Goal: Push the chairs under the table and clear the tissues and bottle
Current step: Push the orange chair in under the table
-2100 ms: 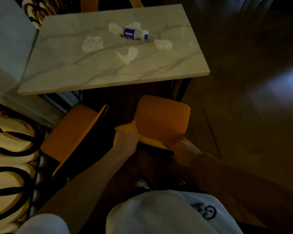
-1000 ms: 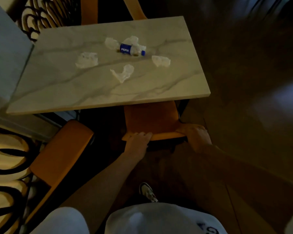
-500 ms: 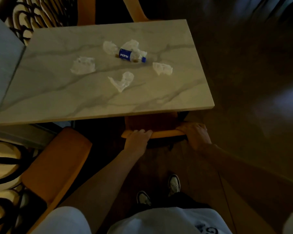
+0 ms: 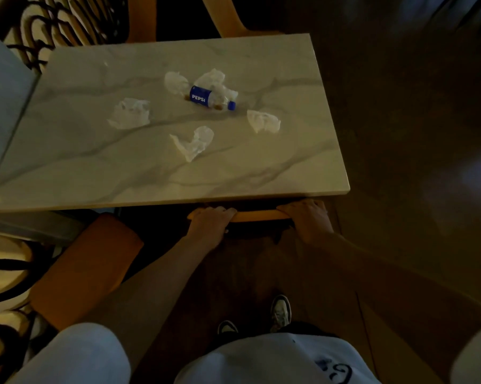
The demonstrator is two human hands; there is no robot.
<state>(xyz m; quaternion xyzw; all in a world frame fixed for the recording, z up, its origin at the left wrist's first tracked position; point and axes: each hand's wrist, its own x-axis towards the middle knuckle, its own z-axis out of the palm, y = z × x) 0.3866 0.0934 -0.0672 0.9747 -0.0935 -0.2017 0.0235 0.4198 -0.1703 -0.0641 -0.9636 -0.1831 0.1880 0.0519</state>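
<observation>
Presently both hands, left (image 4: 210, 221) and right (image 4: 307, 217), clench the chair (image 4: 257, 216) backrest at centre frame, seat tucked under the table (image 4: 233, 187); second chair (image 4: 87, 270) lower left stands out; bottle (image 4: 210, 98) and tissues (image 4: 193, 142) lie upper centre.

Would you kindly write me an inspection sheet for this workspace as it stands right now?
Surface: marble table, lit dimly.
Job's things: Pepsi bottle lying on its side; five crumpled tissues around it, e.g. the nearest tissue. Pushed chair almost wholly under the table, only its back rail showing; second chair out at an angle.
Clutter: nothing seen.
Hands: left hand and right hand grip the back rail.
Cables: nothing seen.
Surroundings: dark wooden floor, patterned rug, further chairs beyond the table.
</observation>
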